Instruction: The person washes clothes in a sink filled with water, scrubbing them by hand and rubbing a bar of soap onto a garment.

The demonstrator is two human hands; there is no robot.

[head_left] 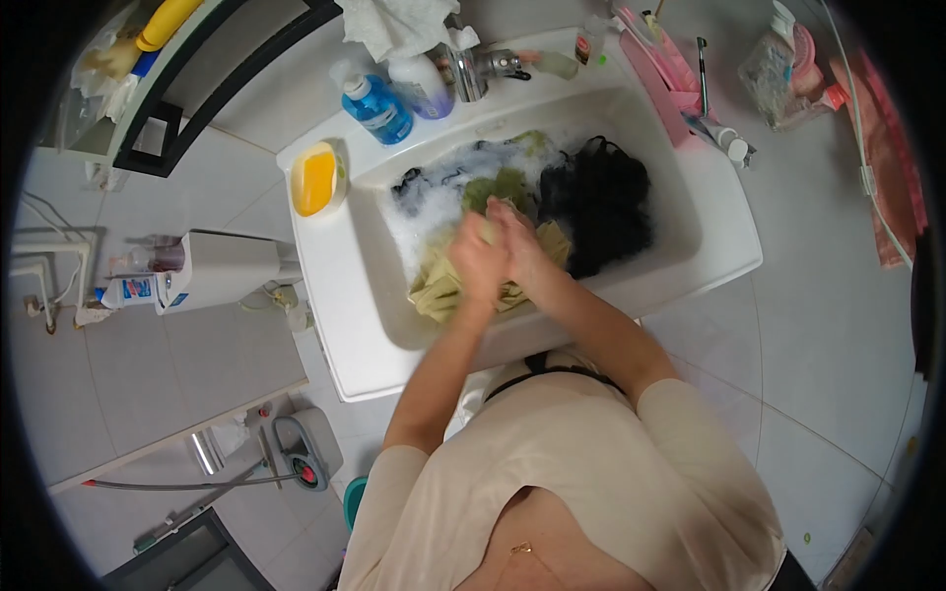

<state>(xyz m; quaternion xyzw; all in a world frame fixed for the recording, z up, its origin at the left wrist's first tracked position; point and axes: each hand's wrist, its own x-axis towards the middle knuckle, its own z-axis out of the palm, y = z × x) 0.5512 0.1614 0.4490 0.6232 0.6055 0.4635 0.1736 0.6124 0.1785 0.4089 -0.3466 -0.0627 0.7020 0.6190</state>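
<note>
Over the white sink (pixel 345 340), my left hand (pixel 478 258) and my right hand (pixel 519 244) are pressed together, fingers closed on a bunched part of a pale yellow-green garment (pixel 434 291). The rest of that wet cloth spreads beneath my hands and wrists. Just beyond my fingertips lies a darker olive-green piece of cloth (pixel 500 185), partly hidden by suds. White foam (pixel 419 217) covers the left side of the basin. A black garment (pixel 599 207) lies crumpled in the water to the right of my hands.
On the left rim sits a yellow soap bar (pixel 315 184) in a dish. A blue bottle (pixel 379 110), a white bottle (pixel 422 87) and the faucet (pixel 468 74) stand along the back. A toothpaste tube (pixel 727 143) and pink holder (pixel 655 74) are at the right.
</note>
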